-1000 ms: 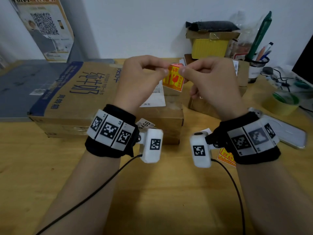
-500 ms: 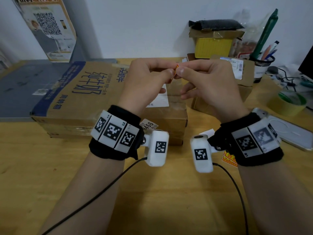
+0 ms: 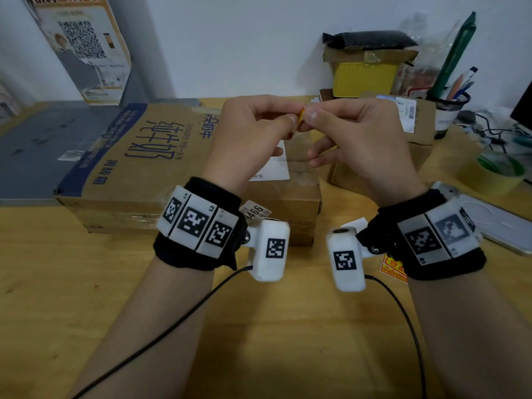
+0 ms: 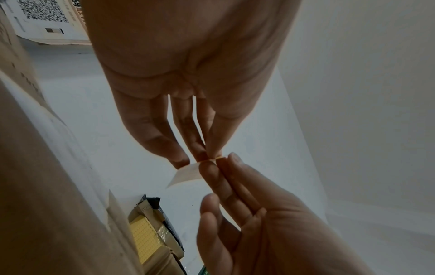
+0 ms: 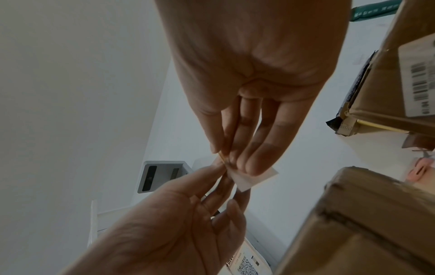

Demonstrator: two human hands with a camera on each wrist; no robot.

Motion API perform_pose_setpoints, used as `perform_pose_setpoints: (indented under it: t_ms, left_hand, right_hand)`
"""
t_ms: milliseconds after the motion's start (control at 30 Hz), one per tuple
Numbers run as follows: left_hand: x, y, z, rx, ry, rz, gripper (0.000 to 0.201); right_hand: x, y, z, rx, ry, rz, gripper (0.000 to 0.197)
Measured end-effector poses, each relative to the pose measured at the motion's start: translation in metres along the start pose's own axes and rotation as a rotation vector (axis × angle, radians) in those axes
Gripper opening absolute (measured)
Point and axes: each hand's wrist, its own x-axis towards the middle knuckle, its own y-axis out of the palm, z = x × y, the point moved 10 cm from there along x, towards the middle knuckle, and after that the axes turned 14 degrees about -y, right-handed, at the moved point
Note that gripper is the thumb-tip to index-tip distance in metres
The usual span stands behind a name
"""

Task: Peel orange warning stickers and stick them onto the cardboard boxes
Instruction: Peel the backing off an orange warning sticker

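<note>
Both hands are raised over the desk and pinch one orange warning sticker (image 3: pixel 301 117) between them; it shows edge-on in the head view. My left hand (image 3: pixel 293 120) pinches it from the left with thumb and fingertips. My right hand (image 3: pixel 309 115) pinches it from the right. The wrist views show the sticker's pale backing (image 4: pixel 186 174) (image 5: pixel 252 179) sticking out past the fingertips. Below the hands sits a small cardboard box (image 3: pixel 290 203) with a white label. A large flat box (image 3: pixel 138 156) with blue print lies to its left, and another box (image 3: pixel 420 139) at the right. A second orange sticker (image 3: pixel 392 269) lies on the table beneath my right wrist.
A roll of tape (image 3: pixel 495 175) and a white flat device (image 3: pixel 502 226) lie at the right. A pen cup (image 3: pixel 449 110) and a stack with a yellow box (image 3: pixel 365 76) stand at the back. A poster (image 3: pixel 83 44) leans on the wall at left.
The sticker has turned from showing its orange face to edge-on, and the fingertips of both hands have closed in together on its top edge.
</note>
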Motion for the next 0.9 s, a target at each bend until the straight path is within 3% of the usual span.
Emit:
perform_pose_setpoints:
  t_ms: [900]
  left_hand:
    - [-0.0023, 0.0041, -0.0047, 0.010, 0.031, 0.019, 0.019]
  right_hand:
    - [-0.0031, 0.0009, -0.0012, 0.025, 0.059, 0.033, 0.014]
